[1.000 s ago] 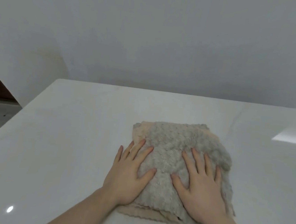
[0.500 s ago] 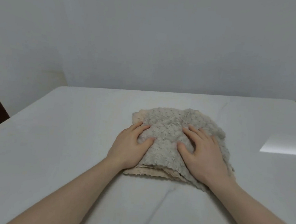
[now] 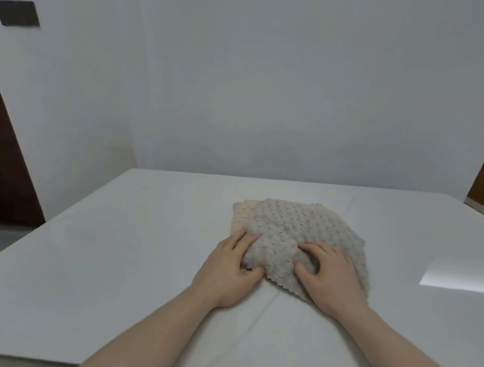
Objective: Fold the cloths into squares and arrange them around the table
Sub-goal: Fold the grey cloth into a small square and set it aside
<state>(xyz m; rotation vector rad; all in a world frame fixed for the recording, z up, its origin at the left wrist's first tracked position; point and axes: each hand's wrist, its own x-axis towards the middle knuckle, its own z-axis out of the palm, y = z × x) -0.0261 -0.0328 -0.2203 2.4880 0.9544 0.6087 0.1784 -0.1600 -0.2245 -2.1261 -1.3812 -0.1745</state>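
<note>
- Two cloths at least lie stacked on the white table (image 3: 109,259), right of its middle: a grey nubbly cloth (image 3: 295,230) on top and a peach cloth (image 3: 239,212) beneath, showing only along the left and far edges.
- Left hand (image 3: 228,270) grips the grey cloth's near left part, its thumb tucked under the raised edge and its fingers curled over the top.
- Right hand (image 3: 330,277) has its fingers bent and digging into the grey cloth near its middle, bunching the fabric, so it is grasping as well.
- Both hands sit at the near edge of the stack, with the rest of the cloth lying straight away from the person toward the wall (image 3: 272,97).
- Neither hand is plainly nearer; the left holds the outer edge, the right lies further in.
- Grey cloth lies skewed on the peach one, its corners pointing off to the right, so it has no clear long axis.
- My judgement: the coming move is to lift the grey cloth off the stack, toward the person or to one side, and the peach cloth may drag along with it.
</note>
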